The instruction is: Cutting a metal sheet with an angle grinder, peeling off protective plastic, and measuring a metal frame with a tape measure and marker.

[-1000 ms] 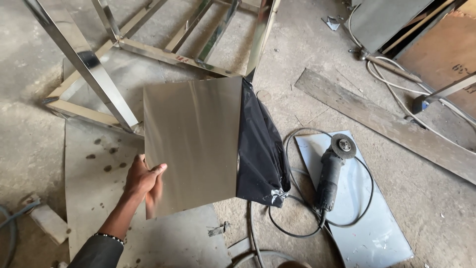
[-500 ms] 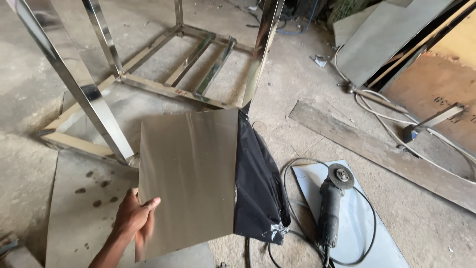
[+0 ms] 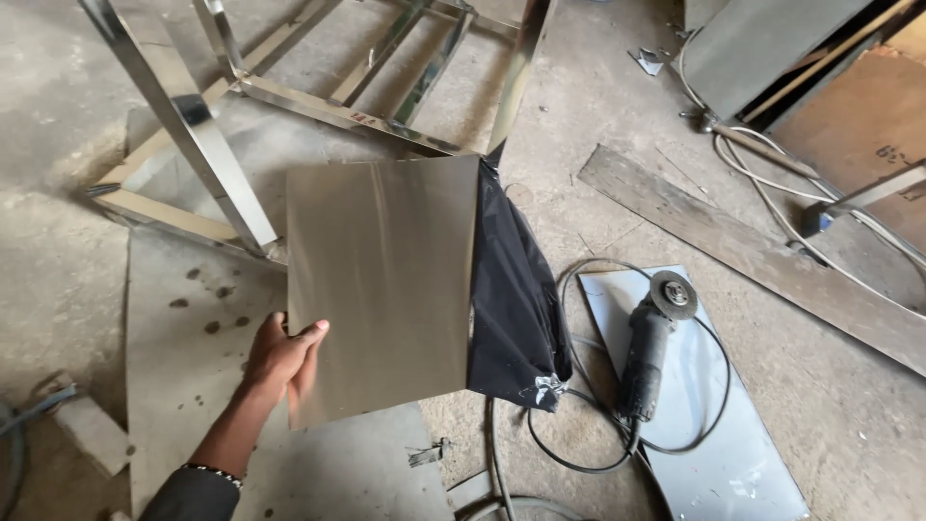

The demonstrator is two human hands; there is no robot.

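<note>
Black cloth [image 3: 511,309] hides the right hand behind the metal sheet [image 3: 381,285].

One metal sheet [image 3: 381,285], one angle grinder [image 3: 648,347], one wooden plank [image 3: 752,256], one steel frame [image 3: 318,96]

Labels and markings visible on the workshop floor

A small red label [image 3: 364,118] sits on the lower horizontal rail of the stainless steel frame [image 3: 328,104], near the rail's middle; it is a short rectangular strip. A brown board [image 3: 858,135] at upper right carries dark handwritten markings [image 3: 897,152] near the right edge. No packages, signs or screens appear.
</note>
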